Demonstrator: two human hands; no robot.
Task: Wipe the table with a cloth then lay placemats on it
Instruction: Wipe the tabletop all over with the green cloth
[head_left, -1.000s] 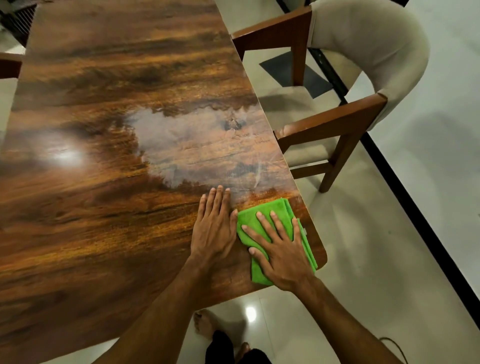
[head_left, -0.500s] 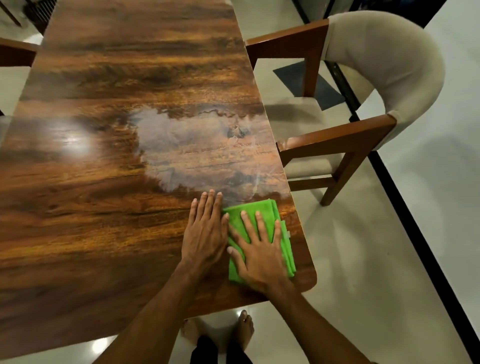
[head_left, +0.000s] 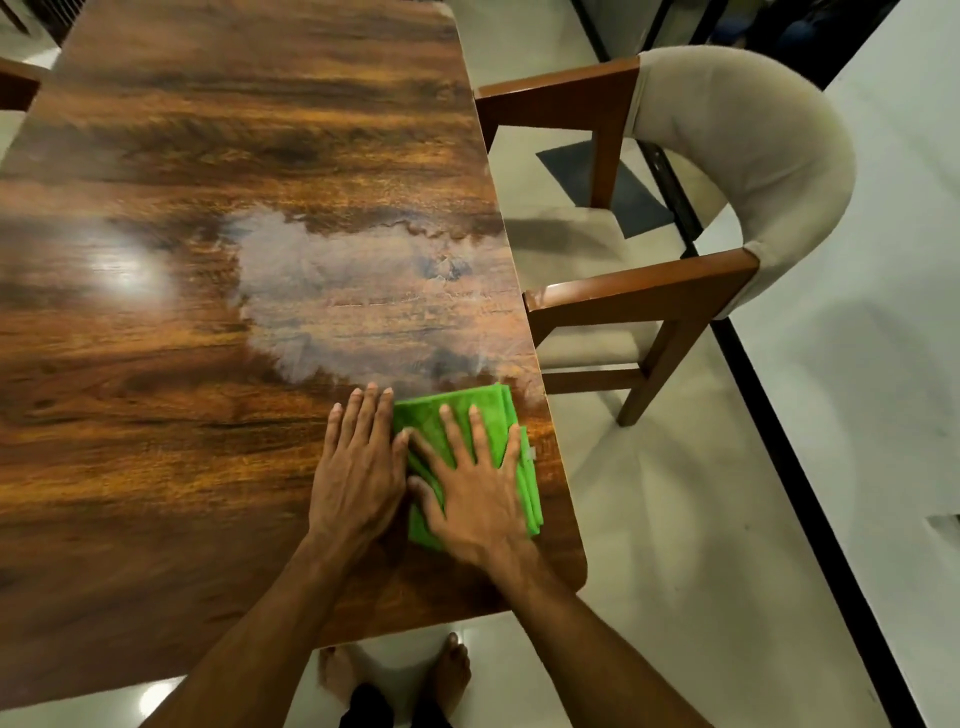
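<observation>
at the far left edge a piece of another wooden chair (head_left: 15, 88) poked in beside the table (head_left: 182, 441), whose glossy dark wood top ran away from the person. a bright glare (head_left: 130, 265) sat on the left part of the top. to its right a pale hazy patch (head_left: 353, 301) spread over the wood as far as the right edge, just beyond the fingertips. below the near edge two bare feet (head_left: 452, 670) stood on the pale floor (head_left: 675, 519). to the right an armchair (head_left: 753, 171) with a curved beige back and brown wooden arms stood close against the table's long side, its nearer arm ending right at the edge beside the hazy patch. a dark mat (head_left: 623, 192) lay on the floor under it, and a black stripe (head_left: 800, 467) ran across the floor further right. a small tag (head_left: 531, 453) stuck out of the right side of the cloth (head_left: 493, 415), too small to read. the left hand (head_left: 358, 467) lay palm down on bare wood, its fingers straight and held together, its thumb side touching the cloth's left edge. the cloth, bright green and folded, lay flat near the table's near right corner, its right side close to the edge. the right hand (head_left: 478, 499) pressed down on top of it, palm flat and fingers spread wide, a little blurred; it curled round nothing.
</observation>
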